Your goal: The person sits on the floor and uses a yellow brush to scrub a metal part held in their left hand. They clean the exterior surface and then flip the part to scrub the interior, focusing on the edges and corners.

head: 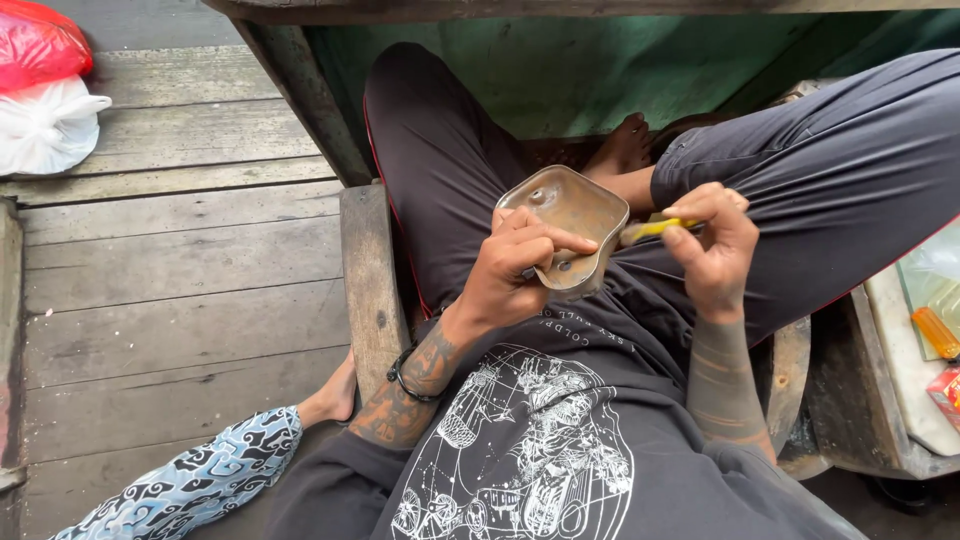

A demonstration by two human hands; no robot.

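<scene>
head view: near the centre of the frame the left hand (515, 262) is closed around the lower edge of a tarnished metal cover (566, 218), a shallow, rounded-off piece with raised bumps and small holes, held tilted above the lap. just right of it the right hand (712, 240) is curled shut on a yellow-handled tool (655, 229), whose tip points at the cover's right rim; whether it touches the metal i cannot tell.

the grip on the cover looks like fingertips and thumb only, so a hard push from the tool could twist it loose and drop it between the dark trousers (830, 160) toward the wooden planks (180, 260) at the left. a slip of the tip off the rim would likely run toward the left fingers, which sit close to the working edge.

at the far right edge an orange lighter (936, 332) lies on a pale board (near the knee, easy to knock). upper left, red and white plastic bags (40, 90) sit well apart.
</scene>
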